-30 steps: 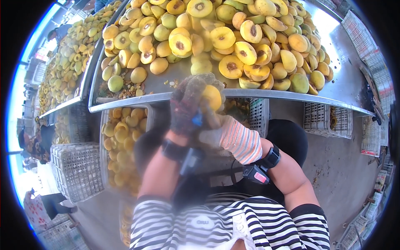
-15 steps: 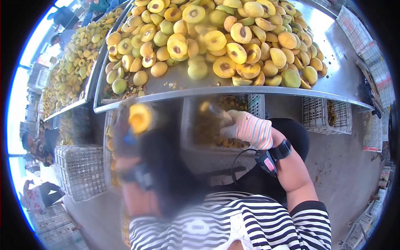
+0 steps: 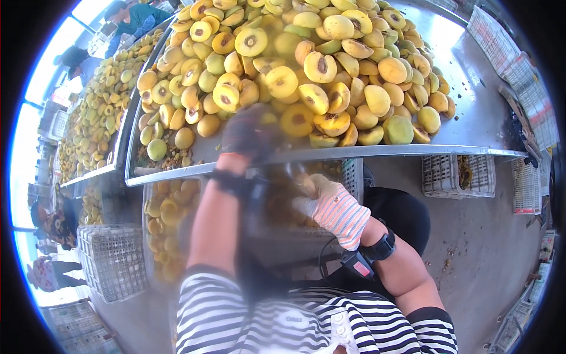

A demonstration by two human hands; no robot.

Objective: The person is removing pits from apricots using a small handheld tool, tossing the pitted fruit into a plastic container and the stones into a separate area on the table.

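Observation:
My left hand (image 3: 250, 131), in a dark glove and smeared by motion, is over the near edge of the metal table, against the front of a heap of halved yellow peaches (image 3: 318, 68). Its fingers are too blurred to show whether they hold a fruit. In a striped, pale-fingered glove, my right hand (image 3: 339, 209) is closed around a small hand tool (image 3: 303, 180) with a brownish handle and a blurred metal loop at its tip. This hand stays below the table edge, in front of my body. Many halves in the heap show brown pits or pit hollows.
The metal table (image 3: 466, 118) has a raised rim towards me. Under it, a crate of peach halves (image 3: 171, 218) stands at left and a white crate (image 3: 442, 180) at right. Grey crates (image 3: 115, 259) are stacked at left. Other people (image 3: 132, 20) work at the far left.
My left hand, which held a yellow peach half in front of the table, has moved up to the heap, and that half is no longer visible. My right hand has shifted slightly left and down.

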